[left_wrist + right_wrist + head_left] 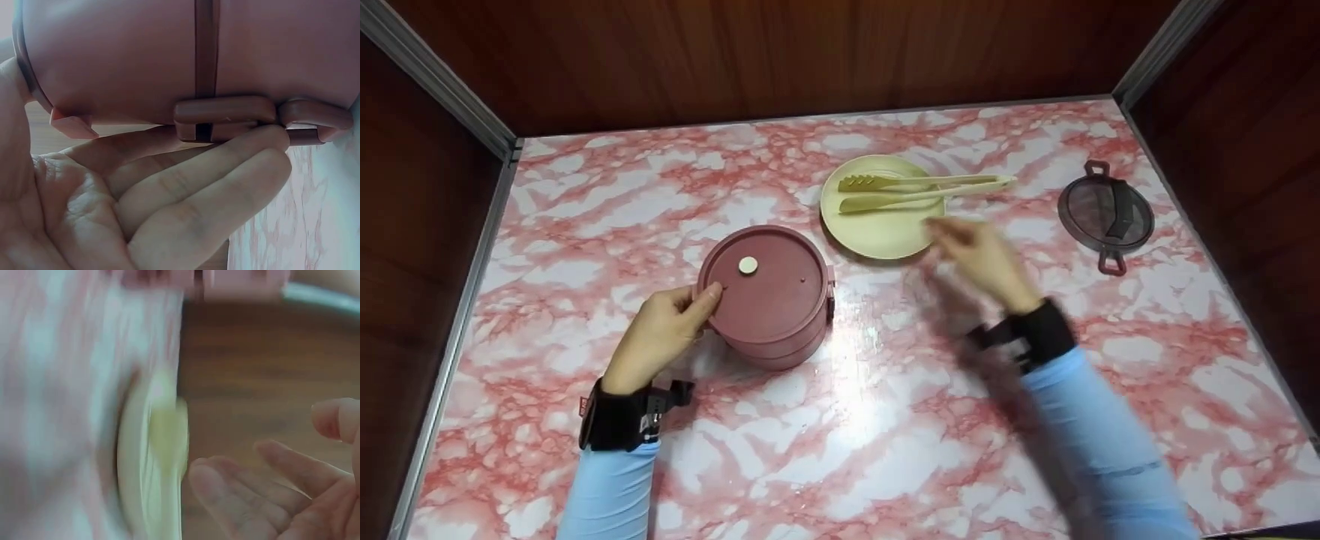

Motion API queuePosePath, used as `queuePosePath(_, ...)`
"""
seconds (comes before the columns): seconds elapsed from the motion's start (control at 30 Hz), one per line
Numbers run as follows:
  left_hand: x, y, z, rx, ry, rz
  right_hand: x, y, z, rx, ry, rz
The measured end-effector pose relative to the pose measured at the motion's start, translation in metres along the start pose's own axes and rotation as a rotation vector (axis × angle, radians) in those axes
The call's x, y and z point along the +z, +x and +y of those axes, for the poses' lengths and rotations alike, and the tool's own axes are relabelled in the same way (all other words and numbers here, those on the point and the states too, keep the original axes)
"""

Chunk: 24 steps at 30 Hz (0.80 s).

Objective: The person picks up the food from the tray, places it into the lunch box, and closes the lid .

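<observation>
A round dark red lunch box (765, 292), with a pale button on its lid, stands upright left of centre. My left hand (664, 330) grips its left side, thumb on the lid's rim. In the left wrist view, the fingers (208, 214) bend against the brown clips on the box's wall (112, 56). My right hand (979, 255) is blurred by motion near the right edge of a pale yellow plate (877, 240). It holds nothing, and its fingers (242, 500) are apart in the right wrist view. Yellow-green tongs (915, 191) lie across the plate, their cream-coloured end past its rim.
At the right of the table stands a small dark two-handled pot (1091, 214) with a see-through lid and a black bar handle. Dark wooden panels (810, 60) with metal edging enclose the marbled red and white tabletop (885, 450) at the back and sides.
</observation>
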<state>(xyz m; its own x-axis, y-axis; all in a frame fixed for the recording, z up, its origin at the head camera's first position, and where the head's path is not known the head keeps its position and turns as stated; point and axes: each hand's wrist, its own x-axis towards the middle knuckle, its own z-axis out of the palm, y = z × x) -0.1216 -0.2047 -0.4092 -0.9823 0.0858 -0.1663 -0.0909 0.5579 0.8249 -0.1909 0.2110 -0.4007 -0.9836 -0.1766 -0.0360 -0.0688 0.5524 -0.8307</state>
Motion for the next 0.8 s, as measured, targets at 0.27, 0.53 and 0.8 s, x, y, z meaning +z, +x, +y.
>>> queuePosePath(0.27,0.0,0.0,0.0,-0.001,0.0,-0.015,-0.103,0.028,0.054,0.035,-0.265,0.317)
queuePosePath(0.53,-0.004,-0.002,-0.002,0.005,-0.026,-0.037,-0.159,0.039,0.119,0.179,-0.54,0.441)
queuePosePath(0.8,-0.007,-0.002,-0.001,0.057,-0.078,-0.114,-0.168,0.037,0.151,0.332,-0.532,0.463)
